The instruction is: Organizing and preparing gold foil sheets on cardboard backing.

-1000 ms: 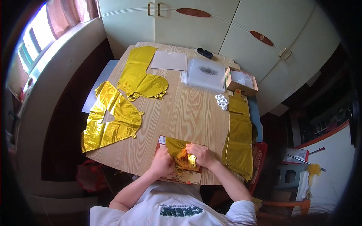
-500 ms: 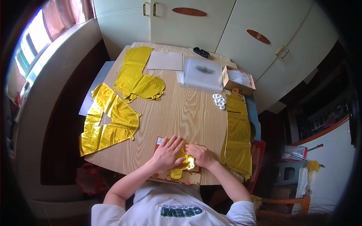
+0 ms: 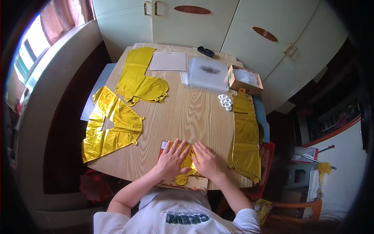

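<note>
At the near edge of the table, a folded gold foil balloon [image 3: 190,165] lies on a reddish-brown and tan card [image 3: 198,183] with a leaf pattern. My left hand [image 3: 172,159] presses flat on the foil's left side with its fingers spread. Along the right side lies my right hand [image 3: 208,162], fingers stretched out and palm down. Both hands cover much of the foil. Flat gold foil balloons rest elsewhere on the table: a creased, shiny one [image 3: 117,130] at the left, a smoother pile [image 3: 134,78] behind it, and a long strip [image 3: 244,136] at the right.
Clear plastic bags [image 3: 206,80] lie stacked at the back, beside pale card sheets [image 3: 168,61] and a black object [image 3: 205,51]. An open cardboard box [image 3: 250,87] holds white material. Several white rings [image 3: 225,101] sit near it. A red chair [image 3: 267,165] touches the right edge.
My right hand has gone from bent, bunched fingers to fingers stretched flat over the foil. My left hand stays pressed on it. The whole view has shifted slightly.
</note>
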The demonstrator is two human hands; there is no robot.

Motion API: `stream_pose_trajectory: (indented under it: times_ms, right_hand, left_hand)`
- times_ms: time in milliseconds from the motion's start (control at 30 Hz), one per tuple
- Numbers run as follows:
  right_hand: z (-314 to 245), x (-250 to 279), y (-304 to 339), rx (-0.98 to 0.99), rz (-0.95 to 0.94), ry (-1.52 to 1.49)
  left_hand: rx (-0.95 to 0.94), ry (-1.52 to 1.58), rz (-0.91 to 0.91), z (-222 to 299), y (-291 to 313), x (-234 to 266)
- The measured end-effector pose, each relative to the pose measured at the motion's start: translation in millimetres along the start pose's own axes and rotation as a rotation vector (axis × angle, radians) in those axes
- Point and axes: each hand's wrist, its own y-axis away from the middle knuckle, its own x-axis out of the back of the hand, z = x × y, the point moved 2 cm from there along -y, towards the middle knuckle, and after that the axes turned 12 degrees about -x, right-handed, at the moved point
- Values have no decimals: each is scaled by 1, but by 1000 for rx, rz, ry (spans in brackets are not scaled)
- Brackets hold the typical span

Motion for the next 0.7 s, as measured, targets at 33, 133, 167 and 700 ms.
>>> stream_pose_trajectory:
  times_ms: [33, 133, 167, 700]
  right_hand:
    - [-1, -13, 2, 25, 51, 113]
    - [0, -35, 10, 61, 134, 293]
    - [1, -37, 12, 51, 142, 293]
    - [5, -32, 23, -22, 140, 271]
  left_hand:
    - [-2, -13, -9, 0, -1, 0]
    - [2, -34, -17, 0, 0, -2]
    - [2, -31, -11, 0, 0, -2]
    - [105, 44, -26, -15, 18, 8]
